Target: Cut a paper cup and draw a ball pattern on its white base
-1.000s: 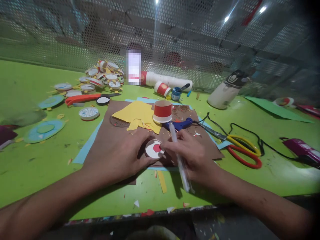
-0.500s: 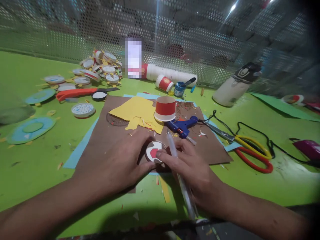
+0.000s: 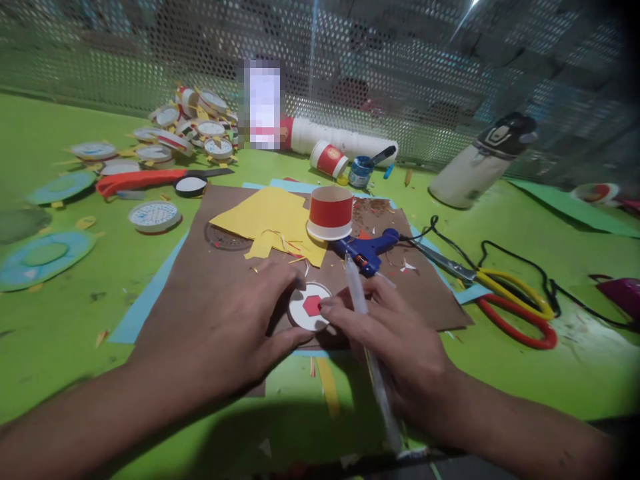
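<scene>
My left hand (image 3: 233, 320) is closed around the left side of a small round white disc (image 3: 301, 313), its thumb at the near edge and its fingers at the far edge. A red paper hexagon (image 3: 312, 305) lies at the disc's middle. My right hand (image 3: 405, 340) holds a slim translucent pen (image 3: 359, 293), tip pointing away from me, while its fingertips touch the disc's right edge. Just beyond the hands, a red and white paper cup (image 3: 331, 212) stands upside down near a blue glue gun (image 3: 370, 251) and yellow paper (image 3: 270, 215) on a brown sheet (image 3: 185, 280).
Scissors (image 3: 520, 300) with red and yellow handles lie at right, near a black cord. A grey bottle (image 3: 475, 167) leans behind them. An orange-handled cutter (image 3: 143, 180) and a pile of paper discs (image 3: 210, 127) sit at left. A blue paint jar (image 3: 359, 173) stands at the back.
My right fingertips have slid from the red hexagon toward the disc's right edge, so more of its white face shows. The camera view has shifted slightly.
</scene>
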A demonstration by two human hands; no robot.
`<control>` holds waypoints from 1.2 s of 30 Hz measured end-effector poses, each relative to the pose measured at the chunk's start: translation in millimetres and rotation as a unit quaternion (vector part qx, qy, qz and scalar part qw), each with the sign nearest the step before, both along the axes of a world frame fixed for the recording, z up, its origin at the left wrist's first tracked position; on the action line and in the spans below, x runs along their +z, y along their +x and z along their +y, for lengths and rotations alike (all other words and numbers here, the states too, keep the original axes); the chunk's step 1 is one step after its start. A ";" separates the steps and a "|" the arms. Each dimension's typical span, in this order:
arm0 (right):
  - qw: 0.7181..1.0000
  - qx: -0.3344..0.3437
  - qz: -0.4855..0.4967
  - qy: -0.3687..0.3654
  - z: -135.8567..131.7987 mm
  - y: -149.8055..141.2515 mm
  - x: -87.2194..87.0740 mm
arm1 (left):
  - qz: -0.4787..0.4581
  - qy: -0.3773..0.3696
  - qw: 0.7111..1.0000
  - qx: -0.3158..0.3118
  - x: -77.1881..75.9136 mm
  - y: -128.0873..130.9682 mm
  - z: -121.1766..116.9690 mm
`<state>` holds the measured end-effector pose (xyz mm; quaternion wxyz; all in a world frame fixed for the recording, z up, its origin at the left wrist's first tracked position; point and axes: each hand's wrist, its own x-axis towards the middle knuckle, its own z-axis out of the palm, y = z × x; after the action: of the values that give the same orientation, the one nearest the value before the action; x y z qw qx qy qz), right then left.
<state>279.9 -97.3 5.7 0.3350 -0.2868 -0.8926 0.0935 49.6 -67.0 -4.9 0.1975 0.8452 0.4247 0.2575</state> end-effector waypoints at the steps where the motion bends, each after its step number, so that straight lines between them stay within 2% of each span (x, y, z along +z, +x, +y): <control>1: 1.000 -0.001 -0.006 0.000 0.1 0.0 0.0 | 0.003 0.006 1.000 -0.008 0.3 0.4 -0.1; 6: 1.000 0.017 -0.005 -0.005 0.3 -0.6 0.2 | 0.043 0.027 0.998 -0.025 1.9 0.9 0.7; 10: 1.000 0.019 0.003 -0.006 0.1 -1.4 -0.1 | 0.026 0.027 0.997 -0.063 2.5 1.8 2.0; 14: 1.000 0.016 0.007 -0.014 -2.1 0.0 -2.5 | 0.016 0.043 0.996 -0.073 2.8 2.1 1.9; 19: 0.999 0.009 0.019 -0.027 -3.0 1.2 -2.4 | 0.017 0.047 0.996 -0.073 3.1 1.6 1.6; 23: 1.000 0.021 -0.014 -0.018 -0.2 -0.7 1.8 | 0.013 0.047 0.996 -0.075 2.0 1.9 2.1; 32: 0.999 0.026 -0.040 -0.020 -1.1 -1.2 0.1 | 0.009 -0.011 1.000 -0.014 0.4 1.8 1.3; 36: 0.999 0.019 -0.035 -0.021 -2.5 -0.5 0.1 | 0.011 0.009 0.999 -0.035 -0.1 1.3 1.9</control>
<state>279.4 -99.8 5.8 0.2955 -0.2798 -0.9070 0.1085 51.0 -65.1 -5.0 0.1941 0.8641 0.3944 0.2451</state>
